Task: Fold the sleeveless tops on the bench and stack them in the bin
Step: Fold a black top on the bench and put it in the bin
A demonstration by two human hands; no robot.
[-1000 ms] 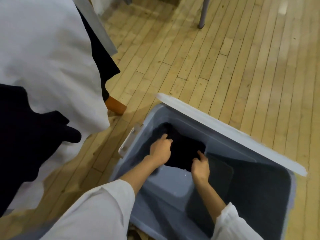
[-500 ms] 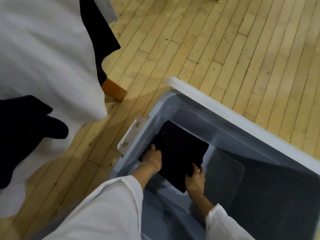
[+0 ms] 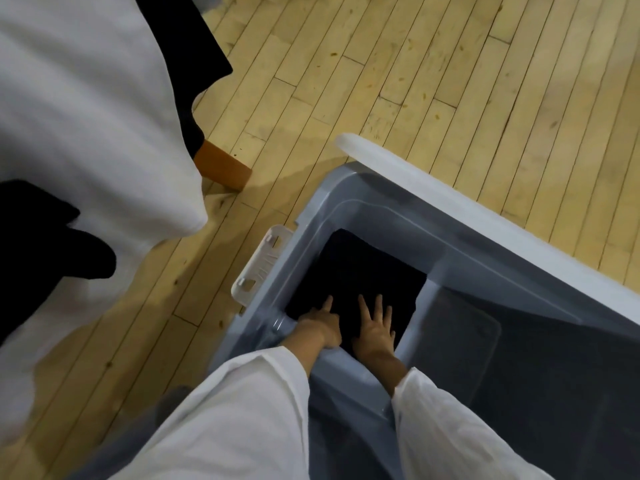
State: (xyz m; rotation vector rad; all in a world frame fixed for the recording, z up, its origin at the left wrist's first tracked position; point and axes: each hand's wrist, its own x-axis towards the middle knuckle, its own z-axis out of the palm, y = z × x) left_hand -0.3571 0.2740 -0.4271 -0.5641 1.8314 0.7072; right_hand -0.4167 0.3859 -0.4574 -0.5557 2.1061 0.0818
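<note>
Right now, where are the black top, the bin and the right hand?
black top (image 3: 360, 271): head view, middle of the cloth.
bin (image 3: 415, 220): head view, far grey wall.
right hand (image 3: 375, 334): head view, back of hand.

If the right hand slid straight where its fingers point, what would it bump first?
The right hand lies flat on the folded black top; past it, probably the bin's far wall.

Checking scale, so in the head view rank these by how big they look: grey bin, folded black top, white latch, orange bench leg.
1. grey bin
2. folded black top
3. white latch and orange bench leg look about alike, so unranked.
</note>
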